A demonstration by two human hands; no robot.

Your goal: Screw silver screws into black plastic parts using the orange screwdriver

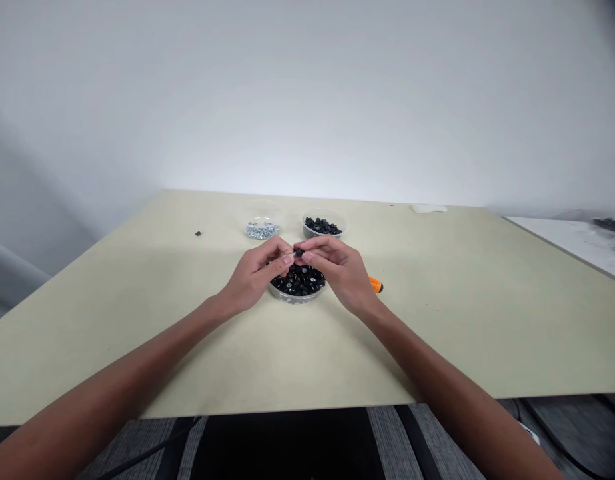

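Above the nearest clear bowl (pixel 294 298), my two hands meet fingertip to fingertip. A small black plastic part (pixel 299 253) is pinched between the thumb and fingers of my right hand (pixel 340 267). My left hand (pixel 257 270) is closed in a pinch at the part's left side, where a tiny shiny metal bit (pixel 294 254) shows; its exact shape is too small to make out. Many similar black parts (pixel 300 281) fill the bowl below.
Farther back stand a clear bowl of small silvery metal pieces (pixel 262 231) and another of black parts (pixel 323 227). An orange-handled tool (pixel 376 285) lies right of my right hand. A small dark piece (pixel 198 233) rests at left, a white object (pixel 429 208) near the back edge.
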